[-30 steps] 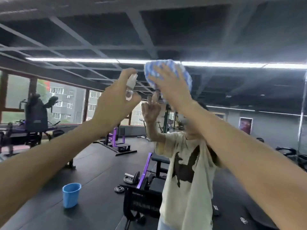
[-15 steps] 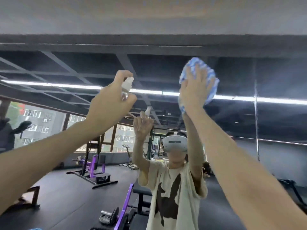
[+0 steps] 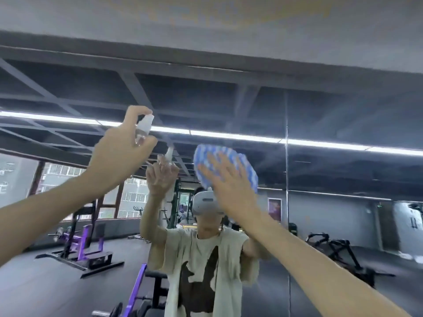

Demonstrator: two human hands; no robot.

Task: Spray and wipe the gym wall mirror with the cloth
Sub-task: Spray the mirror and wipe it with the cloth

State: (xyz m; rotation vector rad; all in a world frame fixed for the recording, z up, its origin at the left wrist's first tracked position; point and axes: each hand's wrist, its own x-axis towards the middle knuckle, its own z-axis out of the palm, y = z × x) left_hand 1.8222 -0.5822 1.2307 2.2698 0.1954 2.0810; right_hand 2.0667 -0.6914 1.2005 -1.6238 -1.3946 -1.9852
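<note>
The right grip (image 3: 231, 179) is sliding the cloth (image 3: 220, 152) down the mirror (image 3: 332, 179). Half a second ago it was pressing above the reflected light strip (image 3: 320, 143), close to the mirror's top edge; now it is lying below that strip, just over the reflected headset (image 3: 204, 202). Its fingers are slanting up-left instead of standing straight up. The left grip (image 3: 119, 154), holding the spray bottle (image 3: 144, 125), is sitting further left in the view. The mirror seam (image 3: 286, 156) is drifting toward the middle. Since a second ago the view is tilting upward: the blue bucket is no longer showing, and the grey wall (image 3: 206, 30) is filling the top.
</note>
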